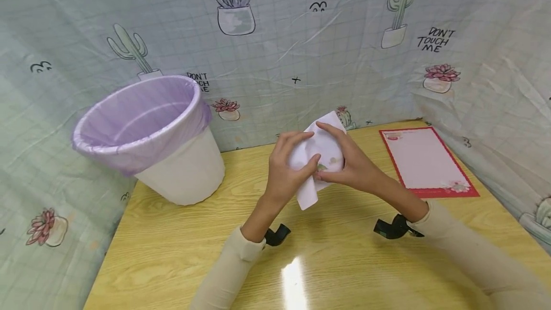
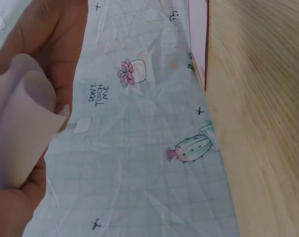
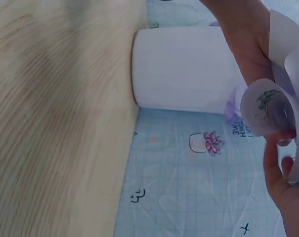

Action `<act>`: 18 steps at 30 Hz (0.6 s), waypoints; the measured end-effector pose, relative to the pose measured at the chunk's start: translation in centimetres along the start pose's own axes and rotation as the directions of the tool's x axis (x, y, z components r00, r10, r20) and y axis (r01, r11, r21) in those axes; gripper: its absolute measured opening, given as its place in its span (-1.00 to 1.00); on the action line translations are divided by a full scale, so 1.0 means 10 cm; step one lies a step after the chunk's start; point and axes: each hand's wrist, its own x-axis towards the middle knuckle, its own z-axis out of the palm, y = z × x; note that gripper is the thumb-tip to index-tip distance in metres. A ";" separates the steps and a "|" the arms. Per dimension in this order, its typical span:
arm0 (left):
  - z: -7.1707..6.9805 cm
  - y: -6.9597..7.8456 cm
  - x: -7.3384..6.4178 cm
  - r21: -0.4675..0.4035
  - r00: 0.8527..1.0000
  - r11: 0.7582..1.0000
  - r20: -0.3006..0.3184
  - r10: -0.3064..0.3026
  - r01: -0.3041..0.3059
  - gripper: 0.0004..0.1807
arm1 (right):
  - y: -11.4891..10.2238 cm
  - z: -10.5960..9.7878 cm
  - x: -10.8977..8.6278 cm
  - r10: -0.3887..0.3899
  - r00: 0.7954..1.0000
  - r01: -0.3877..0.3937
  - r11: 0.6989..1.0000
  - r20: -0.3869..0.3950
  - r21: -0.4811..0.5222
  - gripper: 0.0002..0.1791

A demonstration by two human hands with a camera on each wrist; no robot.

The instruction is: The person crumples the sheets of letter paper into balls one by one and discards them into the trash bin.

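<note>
Partly visible between left grip [image 1: 286,169] and right grip [image 1: 354,166]: paper [image 1: 325,147], perhaps leaf-printed.

Curled between the left hand [image 1: 287,164] and right hand [image 1: 350,161], the white paper [image 1: 320,145] looks thin, smooth and matt. Beneath both hands, the table [image 1: 181,252] has a fine wood grain under a glossy finish, with a bright reflection nearer the wearer. Left of the left hand, the bin [image 1: 189,171] looks like smooth white plastic; its purple liner [image 1: 142,104] is thin, wrinkled, translucent plastic film. Right of the right hand, the red-bordered sheet [image 1: 426,161] appears flat, smooth paper. Beyond both hands hangs creased, printed, cloth-like sheeting [image 1: 275,37].
</note>
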 end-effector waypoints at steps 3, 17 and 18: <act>0.02 0.01 0.01 -0.023 1.000 1.000 -0.010 0.020 -0.020 -0.57 | -0.03 0.01 -0.01 -0.014 1.000 0.014 1.000 0.006 0.027 0.44; -0.03 0.05 0.02 -0.077 1.000 0.997 0.031 0.005 -0.002 -0.46 | -0.08 0.03 0.11 -0.097 0.995 0.095 0.973 -0.001 -0.209 0.39; -0.05 0.04 0.02 -0.098 0.998 0.995 0.066 -0.003 0.009 -0.43 | -0.08 0.02 0.12 -0.097 0.995 0.092 0.968 -0.010 -0.233 0.37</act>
